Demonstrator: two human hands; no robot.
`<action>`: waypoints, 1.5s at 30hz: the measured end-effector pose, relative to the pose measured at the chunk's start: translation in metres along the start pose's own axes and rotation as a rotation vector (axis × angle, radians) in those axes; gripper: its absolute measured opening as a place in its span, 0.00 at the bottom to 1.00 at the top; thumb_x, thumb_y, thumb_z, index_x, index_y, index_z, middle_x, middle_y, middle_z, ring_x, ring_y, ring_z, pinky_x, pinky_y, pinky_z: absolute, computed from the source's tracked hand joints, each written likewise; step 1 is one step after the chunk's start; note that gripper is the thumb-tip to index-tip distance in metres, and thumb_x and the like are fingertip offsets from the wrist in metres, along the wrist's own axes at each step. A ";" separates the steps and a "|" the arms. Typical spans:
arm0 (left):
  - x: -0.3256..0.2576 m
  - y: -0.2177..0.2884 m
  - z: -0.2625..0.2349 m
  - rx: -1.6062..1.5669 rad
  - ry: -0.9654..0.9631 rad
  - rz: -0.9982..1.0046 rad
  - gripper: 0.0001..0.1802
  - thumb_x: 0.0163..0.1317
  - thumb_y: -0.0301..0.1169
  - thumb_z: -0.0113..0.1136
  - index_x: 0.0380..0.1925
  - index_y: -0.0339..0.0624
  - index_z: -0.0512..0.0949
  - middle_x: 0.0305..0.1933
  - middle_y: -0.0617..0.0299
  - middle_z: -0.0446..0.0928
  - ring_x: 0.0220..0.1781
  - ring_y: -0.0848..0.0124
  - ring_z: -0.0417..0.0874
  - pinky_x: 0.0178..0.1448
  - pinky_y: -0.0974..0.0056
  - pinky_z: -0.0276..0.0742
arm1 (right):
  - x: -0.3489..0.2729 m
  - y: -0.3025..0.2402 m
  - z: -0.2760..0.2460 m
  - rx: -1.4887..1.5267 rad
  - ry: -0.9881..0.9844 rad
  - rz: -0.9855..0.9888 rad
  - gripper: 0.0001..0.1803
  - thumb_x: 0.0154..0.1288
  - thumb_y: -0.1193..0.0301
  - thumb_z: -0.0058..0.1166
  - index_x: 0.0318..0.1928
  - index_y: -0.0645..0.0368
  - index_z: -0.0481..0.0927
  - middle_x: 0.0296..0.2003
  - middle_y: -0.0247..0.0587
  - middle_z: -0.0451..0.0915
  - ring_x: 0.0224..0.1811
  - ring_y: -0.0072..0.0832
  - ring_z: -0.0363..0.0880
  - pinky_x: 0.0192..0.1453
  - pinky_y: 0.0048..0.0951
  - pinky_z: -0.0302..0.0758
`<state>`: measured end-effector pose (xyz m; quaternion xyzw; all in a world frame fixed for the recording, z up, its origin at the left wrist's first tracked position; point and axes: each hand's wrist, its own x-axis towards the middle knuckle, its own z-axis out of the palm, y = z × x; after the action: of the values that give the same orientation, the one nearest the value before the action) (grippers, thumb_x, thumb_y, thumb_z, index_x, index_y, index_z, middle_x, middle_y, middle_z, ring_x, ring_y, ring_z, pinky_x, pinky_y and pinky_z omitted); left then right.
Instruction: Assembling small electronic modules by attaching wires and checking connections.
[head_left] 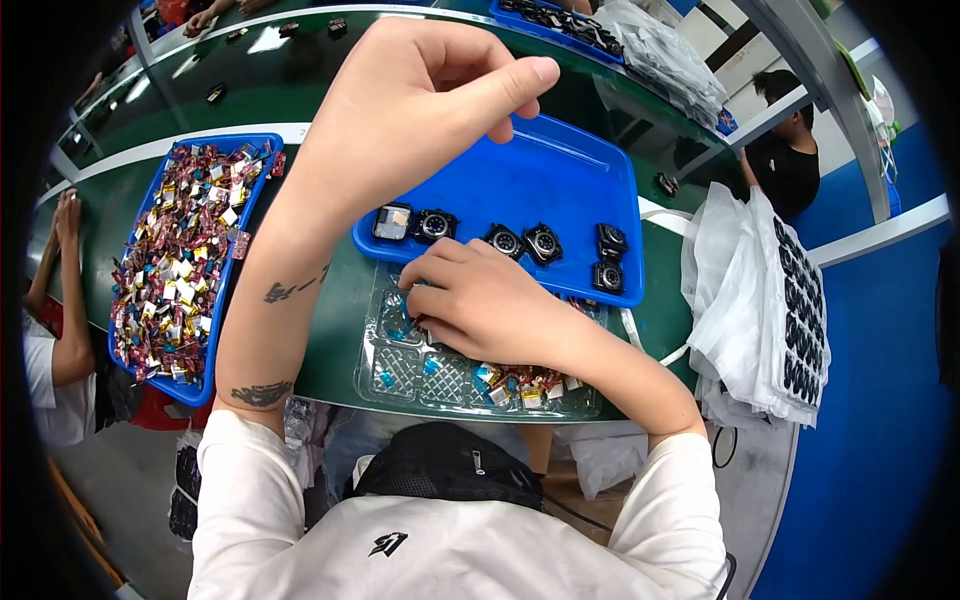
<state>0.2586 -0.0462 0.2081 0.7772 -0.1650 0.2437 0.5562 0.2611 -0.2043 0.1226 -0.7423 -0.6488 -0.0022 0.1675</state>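
Observation:
My left hand (420, 120) is raised over the far part of a blue tray (590, 185). Its fingers are curled in beside the thumb, and their tips are partly hidden, so anything between them does not show. Several black watch bodies (543, 243) lie along the tray's near side; one at the left (392, 222) has a pale square face. My right hand (480, 305) bends over a clear plastic compartment tray (400, 378), fingers curled downward and tips hidden. Small blue, white, yellow and red parts (530, 388) are heaped at that tray's near right.
At left, another blue tray (190, 394) is heaped with similar small parts (185, 260). White sheets holding rows of black pieces (800, 320) are stacked at right. A person in black (785, 165) is beyond them; another person's arms (70, 270) show at left. A metal frame (850, 100) stands far right.

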 end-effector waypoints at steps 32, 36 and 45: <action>0.006 0.000 0.017 0.209 -0.032 0.442 0.04 0.49 0.25 0.66 0.22 0.39 0.79 0.24 0.61 0.78 0.27 0.67 0.78 0.32 0.65 0.72 | -0.015 0.032 -0.098 0.898 0.965 0.191 0.07 0.57 0.85 0.58 0.36 0.66 0.76 0.35 0.40 0.79 0.39 0.24 0.81 0.45 0.23 0.78; 0.000 0.005 0.022 0.053 -0.068 0.183 0.10 0.50 0.32 0.70 0.25 0.39 0.78 0.27 0.61 0.79 0.29 0.68 0.78 0.34 0.66 0.74 | -0.021 0.031 -0.093 0.834 0.888 0.215 0.07 0.56 0.85 0.58 0.36 0.66 0.76 0.35 0.40 0.79 0.38 0.23 0.81 0.44 0.23 0.78; -0.004 0.008 0.021 -0.088 -0.100 0.090 0.06 0.50 0.23 0.64 0.23 0.37 0.75 0.28 0.62 0.80 0.35 0.75 0.82 0.39 0.70 0.75 | -0.025 0.029 -0.097 0.697 0.915 0.282 0.03 0.55 0.83 0.60 0.32 0.66 0.80 0.34 0.42 0.80 0.33 0.21 0.78 0.36 0.18 0.74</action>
<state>0.2557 -0.0686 0.2067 0.7550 -0.2380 0.2218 0.5693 0.3060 -0.2556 0.2018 -0.6462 -0.3680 -0.0865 0.6630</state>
